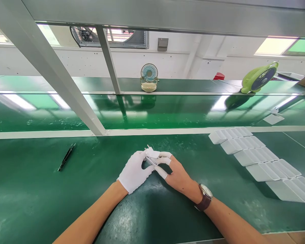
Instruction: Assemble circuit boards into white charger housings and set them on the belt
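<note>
A small white charger with plug pins (151, 153) is held between my two hands, just above the green tabletop. Its pins point up and away from me, and a greyish side faces me. My left hand (136, 172), in a white glove, grips it from the left with fingers and thumb. From the right, my right hand (176, 173) pinches it; white finger cots cover the thumb and some fingertips, and a watch (204, 196) is on that wrist. The fingers hide part of the charger.
Black tweezers (66, 157) lie to the left on the green table (40, 203). Rows of white plastic housings (261, 154) stand at the right. A metal post (63, 78) slants across the upper left. Beyond are a small fan (149, 73) and a green fan (260, 77).
</note>
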Tool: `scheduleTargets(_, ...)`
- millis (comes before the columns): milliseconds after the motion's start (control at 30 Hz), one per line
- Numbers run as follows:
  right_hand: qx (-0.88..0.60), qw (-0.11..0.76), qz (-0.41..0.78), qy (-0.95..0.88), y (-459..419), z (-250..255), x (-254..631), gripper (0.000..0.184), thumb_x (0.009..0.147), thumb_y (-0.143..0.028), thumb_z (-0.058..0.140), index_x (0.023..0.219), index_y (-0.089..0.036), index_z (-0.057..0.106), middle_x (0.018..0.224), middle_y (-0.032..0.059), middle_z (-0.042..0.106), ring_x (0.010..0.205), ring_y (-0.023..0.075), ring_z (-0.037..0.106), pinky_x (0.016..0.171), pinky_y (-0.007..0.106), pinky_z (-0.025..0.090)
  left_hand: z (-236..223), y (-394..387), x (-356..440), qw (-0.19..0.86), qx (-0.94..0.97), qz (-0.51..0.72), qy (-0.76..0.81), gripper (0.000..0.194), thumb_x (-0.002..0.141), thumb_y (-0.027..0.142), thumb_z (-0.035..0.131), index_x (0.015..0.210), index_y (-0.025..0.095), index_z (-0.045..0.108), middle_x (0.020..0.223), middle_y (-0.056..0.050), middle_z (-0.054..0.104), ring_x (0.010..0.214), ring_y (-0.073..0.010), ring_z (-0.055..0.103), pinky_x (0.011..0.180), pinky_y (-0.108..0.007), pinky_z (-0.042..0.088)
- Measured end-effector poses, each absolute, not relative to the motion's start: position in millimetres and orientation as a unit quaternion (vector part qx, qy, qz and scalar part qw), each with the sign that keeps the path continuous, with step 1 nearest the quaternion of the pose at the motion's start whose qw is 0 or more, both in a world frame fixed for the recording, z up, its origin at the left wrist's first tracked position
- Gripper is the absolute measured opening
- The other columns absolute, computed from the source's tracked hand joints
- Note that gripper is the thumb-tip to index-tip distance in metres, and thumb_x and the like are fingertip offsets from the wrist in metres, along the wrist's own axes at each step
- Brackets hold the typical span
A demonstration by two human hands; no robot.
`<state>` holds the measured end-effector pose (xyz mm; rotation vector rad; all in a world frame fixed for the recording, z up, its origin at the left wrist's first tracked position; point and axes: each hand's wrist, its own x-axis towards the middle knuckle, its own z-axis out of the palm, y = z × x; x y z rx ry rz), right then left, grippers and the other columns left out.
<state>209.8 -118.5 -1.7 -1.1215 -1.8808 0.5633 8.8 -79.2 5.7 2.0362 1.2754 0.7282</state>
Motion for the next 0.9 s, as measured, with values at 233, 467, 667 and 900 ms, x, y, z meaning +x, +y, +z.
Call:
scheduleTargets(233, -0.45, 0.437, 0.204, -0.751, -119, -2, 211, 0.036, 0.095, -0.024, 0.065, 0.13, -0.03, 0.061, 0.135, 0.0093, 0.059, 0.126, 0.0255, 0.058, 0.109, 0.047, 0.051, 6, -79, 7, 0.296, 0.781, 0.273, 0.477, 0.021, 0.087, 0.027, 0.07, 0.107, 0.025, 0.066, 0.101, -0.003, 0.065, 0.096, -0.0218, 0.061, 0.085, -0.038, 0.051)
scheduleTargets(467, -0.453, 0.426, 0.122, -0.774, -119, -9, 212, 0.04, 0.094, -0.023, 0.067, 0.133, -0.031, 0.059, 0.134, 0.0103, 0.059, 0.123, 0.0267, 0.059, 0.104, 0.048, 0.053, 6, -79, 7, 0.298, 0.782, 0.266, 0.477, 0.017, 0.087, 0.027, 0.07, 0.103, 0.024, 0.064, 0.101, -0.003, 0.064, 0.096, -0.022, 0.059, 0.085, -0.04, 0.049)
scheduleTargets(667, -0.441, 0.405, 0.05, -0.8, -119, -10, 213, 0.052, 0.095, -0.021, 0.067, 0.143, -0.033, 0.053, 0.132, 0.0098, 0.062, 0.114, 0.0266, 0.061, 0.096, 0.047, 0.054, 4, -79, 8, 0.299, 0.779, 0.272, 0.479, 0.02, 0.087, 0.026, 0.069, 0.106, 0.024, 0.063, 0.102, -0.002, 0.064, 0.097, -0.0221, 0.059, 0.087, -0.04, 0.049)
scheduleTargets(900, -0.445, 0.375, 0.017, -0.813, -117, -7, 213, 0.051, 0.095, -0.021, 0.066, 0.143, -0.033, 0.053, 0.13, 0.0092, 0.065, 0.11, 0.0264, 0.062, 0.093, 0.045, 0.053, 3, -79, 9, 0.298, 0.777, 0.278, 0.48, 0.024, 0.087, 0.025, 0.069, 0.11, 0.025, 0.063, 0.104, -0.002, 0.064, 0.099, -0.0219, 0.06, 0.089, -0.04, 0.049)
